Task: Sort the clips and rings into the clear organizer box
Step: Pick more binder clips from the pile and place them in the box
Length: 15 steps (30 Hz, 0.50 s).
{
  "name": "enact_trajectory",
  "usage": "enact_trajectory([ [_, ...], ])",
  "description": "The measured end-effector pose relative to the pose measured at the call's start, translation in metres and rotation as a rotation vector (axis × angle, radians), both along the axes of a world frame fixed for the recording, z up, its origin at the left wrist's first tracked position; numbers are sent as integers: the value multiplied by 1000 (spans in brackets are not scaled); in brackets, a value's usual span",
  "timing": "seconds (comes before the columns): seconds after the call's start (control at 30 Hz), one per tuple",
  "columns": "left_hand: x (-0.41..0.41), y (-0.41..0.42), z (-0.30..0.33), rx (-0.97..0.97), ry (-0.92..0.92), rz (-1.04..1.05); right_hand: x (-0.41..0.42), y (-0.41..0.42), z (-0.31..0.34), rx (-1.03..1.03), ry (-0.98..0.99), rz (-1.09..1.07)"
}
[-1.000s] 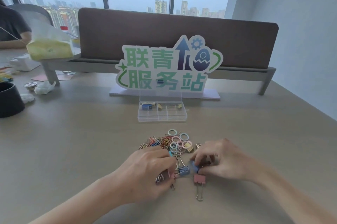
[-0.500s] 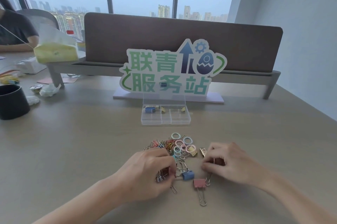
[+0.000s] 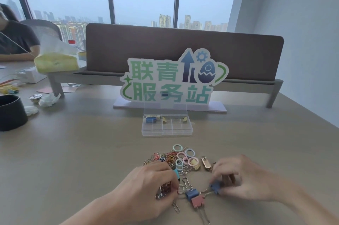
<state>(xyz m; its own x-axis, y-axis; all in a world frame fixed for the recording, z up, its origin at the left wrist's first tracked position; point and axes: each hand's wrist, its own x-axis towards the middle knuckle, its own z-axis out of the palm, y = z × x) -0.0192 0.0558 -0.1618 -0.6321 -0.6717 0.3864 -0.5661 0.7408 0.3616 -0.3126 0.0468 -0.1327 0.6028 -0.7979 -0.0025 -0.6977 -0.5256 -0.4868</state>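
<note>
Since half a second ago the right hand (image 3: 244,179) has closed its fingers on a blue binder clip (image 3: 216,187), pulling it clear of the pile (image 3: 176,160); the left hand (image 3: 146,186) pins paper clips to the surface (image 3: 73,160). Beyond, the organizer box (image 3: 167,127) stands open, holding a blue item and two yellow clips.

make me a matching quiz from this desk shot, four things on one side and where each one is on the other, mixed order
Things:
1. organizer box
2. pink binder clip
3. black cup
4. right hand

Places:
A. far left edge of the table
B. on a blue binder clip
C. in front of the sign, lid up
D. nearest the camera, between the two hands

Pairs: 1-C, 2-D, 3-A, 4-B
</note>
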Motion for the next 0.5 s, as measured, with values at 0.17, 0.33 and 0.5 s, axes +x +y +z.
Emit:
enact_trajectory([
  [0.17, 9, -24, 22, 60, 84, 53, -10, -3, 26, -50, -103, -16],
  [0.33, 16, -102, 53, 61, 118, 206, 3, -49, 43, -165, -181, -74],
  [0.5, 10, -182, 56, 98, 94, 358, 29, -125, 35, -232, -152, -233],
])
